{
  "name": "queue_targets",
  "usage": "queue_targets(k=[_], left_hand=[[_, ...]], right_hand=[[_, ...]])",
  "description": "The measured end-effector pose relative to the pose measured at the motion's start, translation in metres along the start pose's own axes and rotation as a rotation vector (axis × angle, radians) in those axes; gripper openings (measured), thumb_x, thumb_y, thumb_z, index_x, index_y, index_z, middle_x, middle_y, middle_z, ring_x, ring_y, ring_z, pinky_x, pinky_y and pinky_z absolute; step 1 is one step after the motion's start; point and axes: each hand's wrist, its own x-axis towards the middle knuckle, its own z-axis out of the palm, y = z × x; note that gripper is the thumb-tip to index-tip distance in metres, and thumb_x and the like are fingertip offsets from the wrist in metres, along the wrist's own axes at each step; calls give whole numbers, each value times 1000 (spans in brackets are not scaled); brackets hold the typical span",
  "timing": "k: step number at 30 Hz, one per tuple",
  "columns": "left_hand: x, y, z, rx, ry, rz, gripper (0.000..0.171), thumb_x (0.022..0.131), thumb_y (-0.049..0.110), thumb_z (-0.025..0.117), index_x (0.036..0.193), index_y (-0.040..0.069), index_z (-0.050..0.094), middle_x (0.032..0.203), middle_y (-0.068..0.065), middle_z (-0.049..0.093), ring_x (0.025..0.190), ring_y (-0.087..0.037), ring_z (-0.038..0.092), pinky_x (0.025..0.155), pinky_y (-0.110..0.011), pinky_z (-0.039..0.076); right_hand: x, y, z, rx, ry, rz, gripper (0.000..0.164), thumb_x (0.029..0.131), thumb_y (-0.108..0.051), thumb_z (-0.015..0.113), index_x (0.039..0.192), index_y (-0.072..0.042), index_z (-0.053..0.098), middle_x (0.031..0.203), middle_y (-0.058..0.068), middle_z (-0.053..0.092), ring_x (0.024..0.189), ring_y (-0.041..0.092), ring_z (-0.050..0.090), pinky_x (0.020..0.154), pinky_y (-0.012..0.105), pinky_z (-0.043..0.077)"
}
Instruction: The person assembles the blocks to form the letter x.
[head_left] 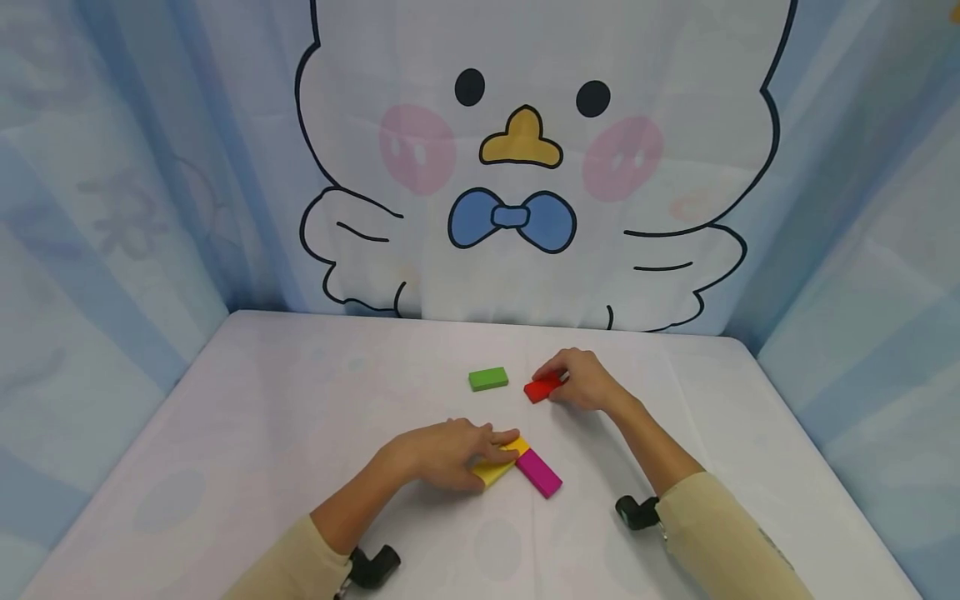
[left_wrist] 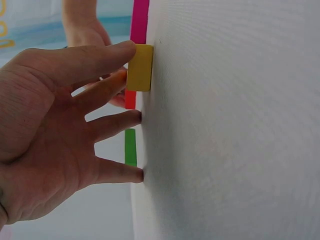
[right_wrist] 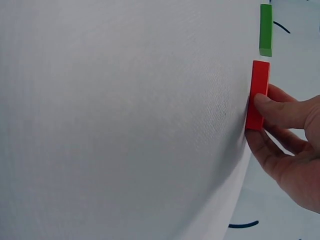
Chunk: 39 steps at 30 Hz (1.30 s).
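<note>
My left hand (head_left: 453,452) lies over a yellow block (head_left: 492,473) with its fingers spread. In the left wrist view, the thumb and index fingertip rest at the top of the yellow block (left_wrist: 140,68), and the other fingertips are down by the table. A magenta block (head_left: 539,474) meets the yellow one's far right end at an angle. Farther back, my right hand (head_left: 588,379) pinches a red block (head_left: 542,389) between thumb and fingers. The right wrist view shows the red block (right_wrist: 257,92) at the table surface, the thumb on its side.
A green block (head_left: 488,379) lies left of the red one, a small gap apart. The white-covered table (head_left: 315,400) ends at a curtain (head_left: 517,283) printed with a cartoon bird. Curtains also hang at both sides.
</note>
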Motion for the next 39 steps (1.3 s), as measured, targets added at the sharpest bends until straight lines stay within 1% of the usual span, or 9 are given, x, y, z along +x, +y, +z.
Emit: queue_targets(k=[7,17,23,30,39], left_hand=[[1,-2,1,-1,2,6,61,97,20,73,153,34,52,167,17,35,155,-29,37,125,-61,28],[-1,2,-2,-14,-3,6,61,97,20,73,153,33,53,167,16,35,155,-28,37,125,-61,28],[-2,3,-3,-11,-3,10,61,97,20,73,153,32,53,167,16,36,155,-28,37,125,-61,28],[1,0,-1,4,-3,14,61,97,20,73,153,33,52,168,17,35,155,-27,37,125,-60,28],[1,0,-1,17,0,12,62,96,20,73,153,33,52,168,16,35,155,-27,37,126,-59,28]], right_hand=[[-1,-1,-1,-2,0,-4,31,89,0,77,118,-10,79,121,13,70,112,31,62,95,44,59],[-2,-2,0,5,2,-5,31,90,0,76,119,-11,79,122,13,70,113,32,62,95,45,59],[-5,-4,-3,4,17,-22,31,89,1,76,118,-10,79,121,13,70,113,32,62,94,45,60],[-11,-7,-6,-12,41,-56,30,89,2,76,117,-10,79,120,12,71,112,32,63,95,46,59],[-19,-14,-5,-26,49,-43,30,89,-1,78,116,-12,80,120,10,70,114,30,62,95,44,60]])
